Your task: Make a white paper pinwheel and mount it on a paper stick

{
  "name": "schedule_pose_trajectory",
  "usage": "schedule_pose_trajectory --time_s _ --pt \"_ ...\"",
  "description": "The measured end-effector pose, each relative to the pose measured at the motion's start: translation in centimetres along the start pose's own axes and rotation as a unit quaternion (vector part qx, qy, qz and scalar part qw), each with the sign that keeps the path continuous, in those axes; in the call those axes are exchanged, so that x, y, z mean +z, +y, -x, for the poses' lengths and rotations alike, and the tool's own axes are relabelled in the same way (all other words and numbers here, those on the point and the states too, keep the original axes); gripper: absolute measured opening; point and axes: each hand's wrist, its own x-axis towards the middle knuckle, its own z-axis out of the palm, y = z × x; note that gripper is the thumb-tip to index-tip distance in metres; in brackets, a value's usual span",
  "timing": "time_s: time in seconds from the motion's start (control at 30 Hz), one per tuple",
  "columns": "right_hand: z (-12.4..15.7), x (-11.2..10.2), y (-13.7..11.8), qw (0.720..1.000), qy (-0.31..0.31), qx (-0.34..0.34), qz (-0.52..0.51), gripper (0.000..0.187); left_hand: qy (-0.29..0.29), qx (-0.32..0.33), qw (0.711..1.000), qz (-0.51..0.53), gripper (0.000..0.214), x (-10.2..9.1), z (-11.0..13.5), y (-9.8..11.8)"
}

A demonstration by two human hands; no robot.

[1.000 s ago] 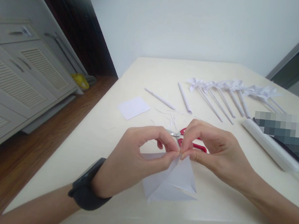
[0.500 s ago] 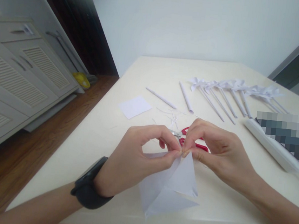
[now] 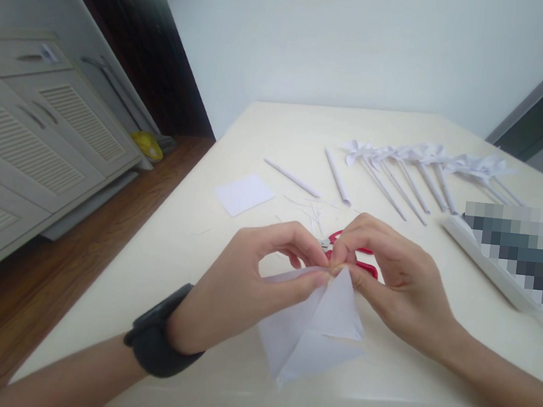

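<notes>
A square of white paper [image 3: 309, 335], with cuts running in from its corners, is held up off the table near the front edge. My left hand [image 3: 264, 276], with a dark watch on the wrist, pinches the paper's far edge between thumb and index finger. Right beside it, my right hand [image 3: 384, 275] pinches the same spot, fingertips almost touching the left ones. The exact fold between the fingertips is hidden. Behind the hands lies a pair of scissors [image 3: 367, 268] with red handles, partly covered by my right hand.
Thin paper scraps [image 3: 316, 215] lie past the scissors. Farther off are a loose paper square [image 3: 244, 194] and two rolled paper sticks [image 3: 337, 176]. Several paper pinwheels [image 3: 424, 155] are lined up at the back right. A white roll-like package [image 3: 491, 266] rests at the right.
Both hands stay pinched on the paper and have shifted only slightly. The paper's lower corner has risen a little and swung right.
</notes>
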Motion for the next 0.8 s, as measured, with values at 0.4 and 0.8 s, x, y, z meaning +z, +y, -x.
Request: schedule_pose_trajectory --time_s 0.4,0.8 --pt "-0.3 -0.8 0.1 0.997 -0.062 -0.018 0.043 0.013 -0.116 -0.101 0.986 0.058 0.005 -0.8 -0.8 0.1" --pt "-0.9 -1.6 0.2 0.990 -0.114 -0.046 0.064 0.009 -0.103 -0.102 0.989 0.011 0.006 -0.5 -0.9 0.4"
